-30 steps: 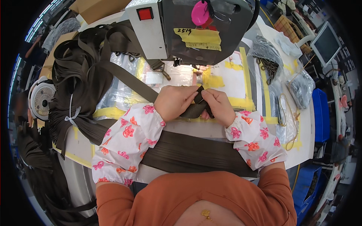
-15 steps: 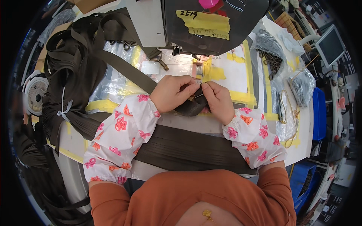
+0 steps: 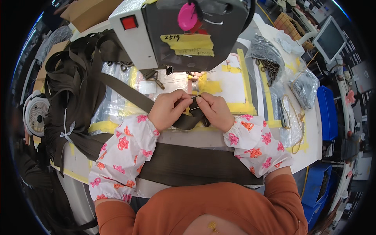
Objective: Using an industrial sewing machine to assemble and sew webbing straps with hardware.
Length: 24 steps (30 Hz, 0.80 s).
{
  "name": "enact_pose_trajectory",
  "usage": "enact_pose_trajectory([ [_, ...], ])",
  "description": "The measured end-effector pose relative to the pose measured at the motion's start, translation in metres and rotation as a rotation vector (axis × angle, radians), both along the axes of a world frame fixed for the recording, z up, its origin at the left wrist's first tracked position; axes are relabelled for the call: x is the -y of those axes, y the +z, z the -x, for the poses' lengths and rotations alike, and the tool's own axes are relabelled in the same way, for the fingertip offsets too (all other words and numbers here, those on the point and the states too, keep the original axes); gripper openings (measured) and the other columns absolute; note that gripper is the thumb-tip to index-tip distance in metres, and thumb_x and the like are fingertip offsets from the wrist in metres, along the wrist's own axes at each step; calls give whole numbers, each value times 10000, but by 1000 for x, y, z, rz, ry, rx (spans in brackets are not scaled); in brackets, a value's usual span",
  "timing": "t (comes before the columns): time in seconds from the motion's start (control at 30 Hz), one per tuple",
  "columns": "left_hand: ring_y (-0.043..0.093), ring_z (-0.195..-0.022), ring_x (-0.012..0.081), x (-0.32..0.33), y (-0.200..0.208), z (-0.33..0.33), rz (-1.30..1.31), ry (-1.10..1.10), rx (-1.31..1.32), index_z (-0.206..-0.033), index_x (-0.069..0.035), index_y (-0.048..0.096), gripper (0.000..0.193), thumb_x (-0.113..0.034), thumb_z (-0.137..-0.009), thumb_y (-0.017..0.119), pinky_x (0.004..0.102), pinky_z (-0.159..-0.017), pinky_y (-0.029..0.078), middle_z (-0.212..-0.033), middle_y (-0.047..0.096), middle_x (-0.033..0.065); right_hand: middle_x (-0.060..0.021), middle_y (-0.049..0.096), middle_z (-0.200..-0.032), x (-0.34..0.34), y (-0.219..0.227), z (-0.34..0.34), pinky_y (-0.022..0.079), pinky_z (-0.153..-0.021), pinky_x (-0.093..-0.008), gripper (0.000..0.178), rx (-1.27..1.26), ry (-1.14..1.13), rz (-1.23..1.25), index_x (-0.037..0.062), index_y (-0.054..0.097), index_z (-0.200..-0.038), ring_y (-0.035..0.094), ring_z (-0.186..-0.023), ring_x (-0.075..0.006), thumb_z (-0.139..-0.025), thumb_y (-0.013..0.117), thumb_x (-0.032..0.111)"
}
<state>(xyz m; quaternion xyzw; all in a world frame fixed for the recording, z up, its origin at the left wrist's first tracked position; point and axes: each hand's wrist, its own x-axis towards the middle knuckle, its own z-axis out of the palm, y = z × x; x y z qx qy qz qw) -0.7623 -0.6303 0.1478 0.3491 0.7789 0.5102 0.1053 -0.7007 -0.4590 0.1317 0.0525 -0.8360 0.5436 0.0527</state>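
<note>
My left hand is closed, thumb and fingers pinching a dark olive webbing strap that runs in from the upper left. Close beside it, my right hand grips a small dark buckle between thumb and fingers. The strap hangs in a loop below both hands, and how it passes through the buckle is partly hidden. A metal snap hook on a strap end lies beneath the machine head, beyond my left hand. Nearer my body, a wide layer of the same webbing spreads across the table.
A large looped bundle of webbing, tied with white string, fills the left, beside a white fan. On the right are a plastic bag of metal hooks, a wrapped packet, a blue bin and a screen.
The view has shifted, and more of the machine head shows. My hands have turned the piece slightly, so the dark buckle shows more plainly between them. Both keep their hold.
</note>
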Motion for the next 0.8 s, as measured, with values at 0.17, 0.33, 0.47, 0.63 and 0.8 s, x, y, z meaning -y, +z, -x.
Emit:
enact_pose_trajectory([
  [0.17, 602, -696, 198, -4, 14, -21, -247, -171, -853, -911, -28, 601, 201, -36, -714, 640, 292, -607, 478, -828, 619, 63, -64, 570, -646, -1, 10, 20, 429, -375, -245, 254, 421, -136, 802, -14, 555, -847, 530, -444, -136, -904, 446, 208],
  [0.33, 600, -743, 308, -7, 5, -14, 289, -32, -310, -926, -44, 594, 182, -103, -755, 618, 388, -633, 480, -865, 616, 123, -71, 555, -644, -11, 29, 22, 426, -356, -251, 228, 622, -84, 804, 1, 547, -920, 533, -448, -139, -904, 441, 202],
  [0.47, 591, -707, 333, -4, -8, 2, -2, 78, -584, -995, -56, 564, 233, -135, -781, 612, 413, -625, 470, -782, 611, 133, -75, 544, -618, -11, 28, 18, 423, -361, -247, 248, 752, -103, 834, 8, 536, -896, 538, -452, -144, -926, 389, 207],
  [0.63, 597, -662, 281, 1, -13, 7, 61, 6, -707, -927, -68, 581, 168, -124, -774, 624, 388, -572, 467, -715, 602, 108, -101, 570, -602, -19, 17, 22, 395, -351, -237, 237, 837, 44, 849, 20, 530, -836, 501, -408, -154, -900, 351, 161],
  [0.8, 605, -659, 246, -6, -16, 24, 151, 29, -929, -896, -31, 563, 182, -98, -728, 585, 344, -570, 484, -777, 616, 89, -97, 580, -677, -16, 11, 20, 396, -421, -238, 297, 659, -45, 981, 18, 496, -957, 508, -484, -145, -932, 355, 279],
])
